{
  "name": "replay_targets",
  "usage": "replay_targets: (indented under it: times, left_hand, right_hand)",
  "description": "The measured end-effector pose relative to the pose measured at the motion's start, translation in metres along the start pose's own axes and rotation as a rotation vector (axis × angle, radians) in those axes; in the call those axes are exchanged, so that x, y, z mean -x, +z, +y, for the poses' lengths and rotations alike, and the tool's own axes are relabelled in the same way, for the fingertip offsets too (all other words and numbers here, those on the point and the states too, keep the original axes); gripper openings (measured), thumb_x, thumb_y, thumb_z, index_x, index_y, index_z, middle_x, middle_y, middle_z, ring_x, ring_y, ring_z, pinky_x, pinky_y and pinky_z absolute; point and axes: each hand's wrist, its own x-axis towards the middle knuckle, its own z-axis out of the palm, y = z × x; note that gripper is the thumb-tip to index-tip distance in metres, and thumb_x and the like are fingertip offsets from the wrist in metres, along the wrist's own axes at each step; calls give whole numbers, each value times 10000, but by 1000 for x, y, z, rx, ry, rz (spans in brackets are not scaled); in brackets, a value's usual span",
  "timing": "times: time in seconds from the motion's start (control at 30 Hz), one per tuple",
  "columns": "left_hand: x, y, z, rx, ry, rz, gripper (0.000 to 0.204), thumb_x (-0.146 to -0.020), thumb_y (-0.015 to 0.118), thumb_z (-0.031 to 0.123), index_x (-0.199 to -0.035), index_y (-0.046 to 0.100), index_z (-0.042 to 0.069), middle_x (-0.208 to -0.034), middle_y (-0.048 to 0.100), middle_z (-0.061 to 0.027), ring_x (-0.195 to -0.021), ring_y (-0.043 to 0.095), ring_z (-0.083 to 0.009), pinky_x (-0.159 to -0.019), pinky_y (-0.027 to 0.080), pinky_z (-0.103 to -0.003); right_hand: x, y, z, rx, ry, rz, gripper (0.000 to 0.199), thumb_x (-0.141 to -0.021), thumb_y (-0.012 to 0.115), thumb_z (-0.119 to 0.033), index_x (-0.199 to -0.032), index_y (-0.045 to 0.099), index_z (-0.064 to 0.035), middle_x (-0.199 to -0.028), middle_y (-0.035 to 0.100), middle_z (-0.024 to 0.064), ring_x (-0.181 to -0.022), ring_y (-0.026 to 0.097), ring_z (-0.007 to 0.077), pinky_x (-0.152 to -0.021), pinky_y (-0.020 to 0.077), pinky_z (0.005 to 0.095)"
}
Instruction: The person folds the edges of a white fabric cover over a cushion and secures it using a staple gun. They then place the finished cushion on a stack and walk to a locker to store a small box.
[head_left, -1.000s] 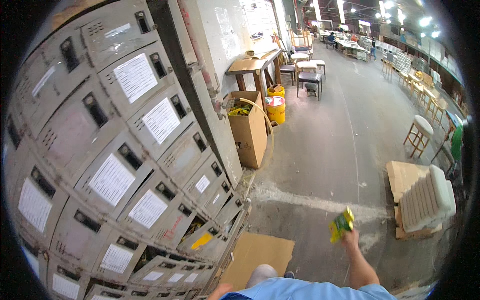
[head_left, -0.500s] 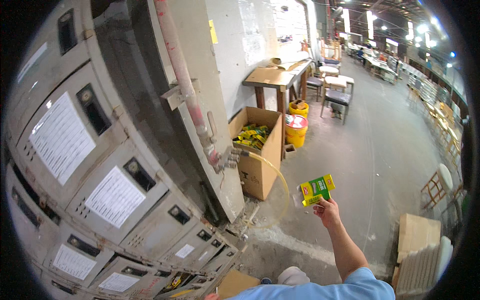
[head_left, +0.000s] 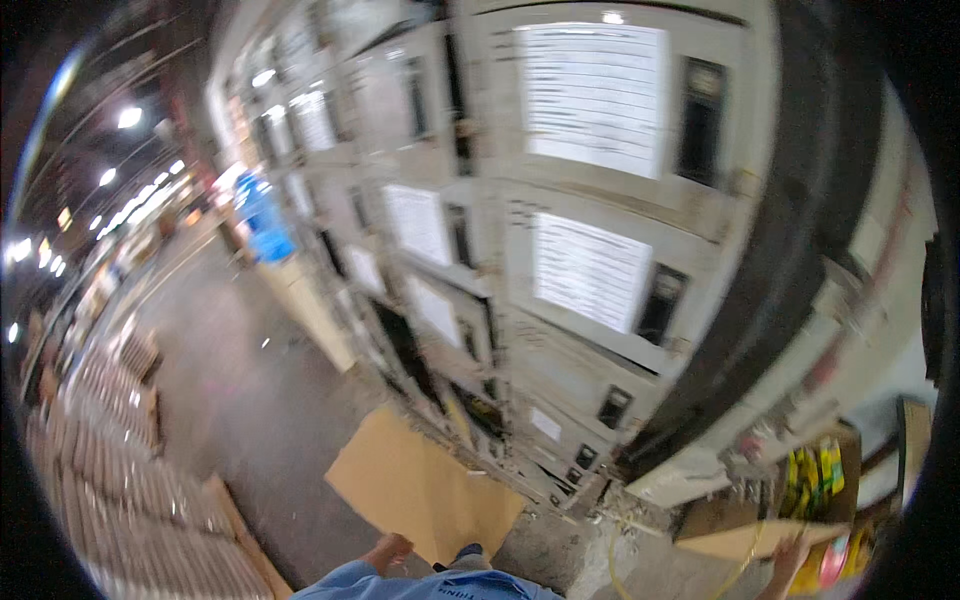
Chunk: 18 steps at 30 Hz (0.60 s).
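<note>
My left hand (head_left: pixel 388 552) is low in the head view, in front of my blue shirt and over a flat brown cardboard sheet (head_left: pixel 420 485) on the floor. Its fingers look curled in, and whatever they hold, if anything, does not show. At the lower right, my right hand (head_left: pixel 791 553) is by the near side of an open cardboard box (head_left: pixel 735 542). Motion smears its fingers, and the yellow-green packet is not visible in it. Inside the box lie several yellow and green packets (head_left: pixel 815 475).
Grey metal lockers (head_left: pixel 600 370) with paper sheets on their doors fill the middle. A thin yellow hose (head_left: pixel 612 560) curves near the box. Stacked ribbed pieces (head_left: pixel 140 500) line the left side. A blue water jug (head_left: pixel 262 215) stands beyond the lockers.
My view has swung left, so lockers and box sit farther right. My right hand, which held out a yellow-green packet, is now beside the box. My left hand shows more fully.
</note>
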Motion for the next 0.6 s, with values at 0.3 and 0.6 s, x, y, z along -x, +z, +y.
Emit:
replay_targets:
  times: [0.3, 0.6]
  left_hand:
    - [66, 69, -235, 453, -424, -37, 247, -979, 616, 270, -1023, 778, 89, -982, 748, -114, -861, 712, -301, -741, 555, -422]
    - [-15, -124, -348, -33, -37, 240, 338, -961, 632, 315, -1154, 797, 91, -1130, 784, -149, -1019, 736, -346, -907, 573, -465]
  right_hand:
    - [184, 216, 232, 667, 234, -171, 489, -973, 762, -403, -1277, 684, -29, -1066, 754, 111, -774, 694, 193, -606, 545, 321]
    - [420, 452, 366, 1098, 440, -979, 437, -945, 788, -324, -1233, 723, -2, -1011, 761, 118, -754, 711, 199, -597, 549, 313]
